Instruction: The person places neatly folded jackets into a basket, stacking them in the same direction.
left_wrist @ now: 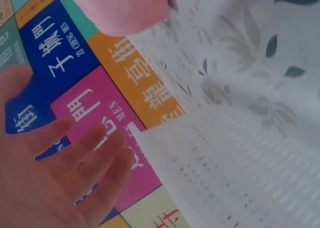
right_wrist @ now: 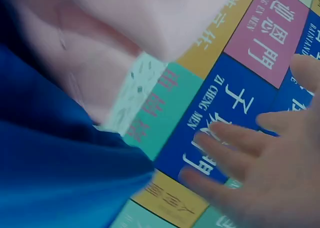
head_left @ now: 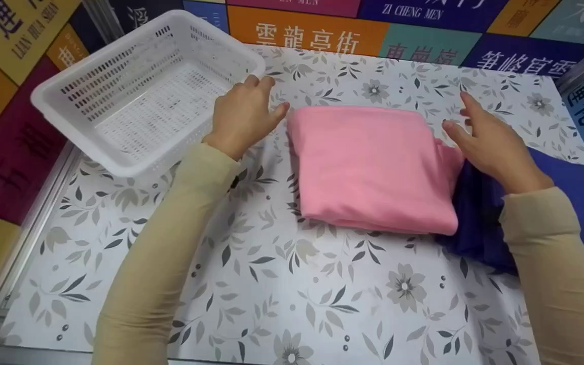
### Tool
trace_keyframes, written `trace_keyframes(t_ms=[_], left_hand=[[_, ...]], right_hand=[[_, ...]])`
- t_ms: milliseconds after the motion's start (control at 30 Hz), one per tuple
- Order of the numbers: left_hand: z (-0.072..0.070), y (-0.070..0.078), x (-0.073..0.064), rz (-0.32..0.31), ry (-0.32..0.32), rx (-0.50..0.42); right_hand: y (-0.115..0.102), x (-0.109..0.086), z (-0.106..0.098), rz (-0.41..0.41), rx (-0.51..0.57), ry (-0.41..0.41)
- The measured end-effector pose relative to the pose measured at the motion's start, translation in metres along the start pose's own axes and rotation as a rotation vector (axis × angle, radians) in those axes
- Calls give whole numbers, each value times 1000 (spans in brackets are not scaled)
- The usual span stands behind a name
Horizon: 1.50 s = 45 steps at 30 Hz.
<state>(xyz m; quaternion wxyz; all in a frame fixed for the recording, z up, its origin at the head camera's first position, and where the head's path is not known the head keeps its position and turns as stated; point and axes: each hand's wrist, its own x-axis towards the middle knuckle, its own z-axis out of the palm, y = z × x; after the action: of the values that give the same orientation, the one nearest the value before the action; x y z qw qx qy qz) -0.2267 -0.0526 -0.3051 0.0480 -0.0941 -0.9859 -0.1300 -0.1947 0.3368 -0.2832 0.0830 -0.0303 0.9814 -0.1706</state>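
Note:
A folded pink cloth (head_left: pixel 368 167) lies on the flower-patterned table between the two hands. My left hand (head_left: pixel 245 114) hovers at the right rim of a white plastic basket (head_left: pixel 145 152), its fingers spread and holding nothing; the left wrist view shows the same hand (left_wrist: pixel 65 173) with the basket's slotted wall beside it. To the right of the pink cloth, my right hand (head_left: pixel 495 144) is raised over a dark blue cloth (head_left: pixel 571 177), fingers loosely apart with nothing between them. In the right wrist view the blue cloth (right_wrist: pixel 65 153) overlaps the pink one.
The basket's slotted floor shows bare at the table's back left. Colourful panels (head_left: pixel 317 35) with printed characters stand along the back and both sides. A metal frame edge (head_left: pixel 33 203) runs down the table's left side.

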Motion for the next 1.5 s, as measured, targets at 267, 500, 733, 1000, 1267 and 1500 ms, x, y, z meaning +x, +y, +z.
trace_keyframes(t_ms=[267,500,733,1000,1267,1500], left_hand=[[18,17,-9,51,130,-176],[34,21,-28,104,235,-351],[53,21,-50,33,-62,-387],[78,28,-72,27,-521,-460],[94,29,-70,-35,-495,-703],[97,26,-57,-131,-471,-909]], right_hand=[[20,-39,23,-22,101,251],[33,-66,41,61,68,-38],[37,-77,52,93,-83,-252],[22,-82,68,96,-21,-254],[4,-70,80,94,105,-201],[0,-57,94,124,505,-211]])
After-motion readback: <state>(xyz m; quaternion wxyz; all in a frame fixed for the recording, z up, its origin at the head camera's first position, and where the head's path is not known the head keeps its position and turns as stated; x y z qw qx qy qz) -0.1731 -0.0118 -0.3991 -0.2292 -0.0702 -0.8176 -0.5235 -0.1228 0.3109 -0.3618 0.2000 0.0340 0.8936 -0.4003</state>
